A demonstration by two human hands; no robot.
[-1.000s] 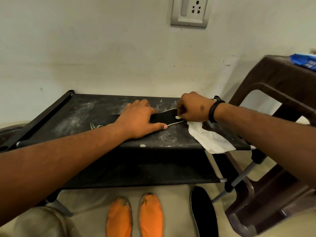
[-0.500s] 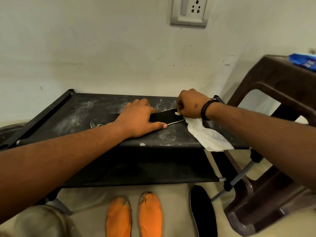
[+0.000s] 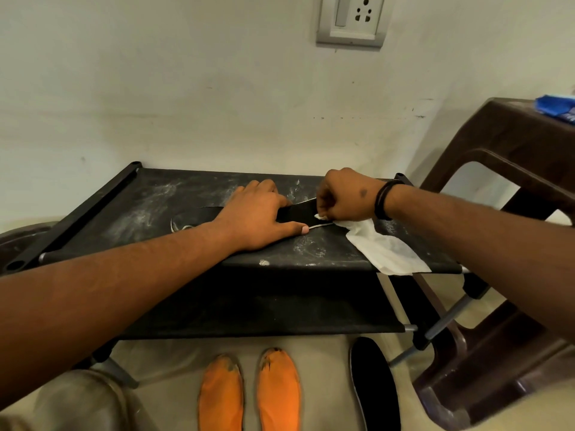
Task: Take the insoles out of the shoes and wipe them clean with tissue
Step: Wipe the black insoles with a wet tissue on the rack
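A black insole with a white edge (image 3: 199,215) lies flat on the top shelf of a black rack (image 3: 130,213). My left hand (image 3: 258,217) presses down on its middle with straight fingers. My right hand (image 3: 342,197) grips a white tissue (image 3: 385,250) against the insole's right end; the loose part of the tissue trails to the shelf's front right edge. Another black insole (image 3: 373,387) and two orange insoles (image 3: 249,396) lie on the floor in front of the rack. No shoes are in view.
The rack's shelf is streaked with white dust and has a lower shelf (image 3: 249,315) below. A brown plastic stool (image 3: 510,194) stands at the right with a blue packet (image 3: 557,107) on top. A wall with a socket (image 3: 353,20) is behind.
My right hand with the tissue has slid back and forth along the insole's right end, first towards the wall, then slightly nearer. My left hand has stayed pressing on the insole.
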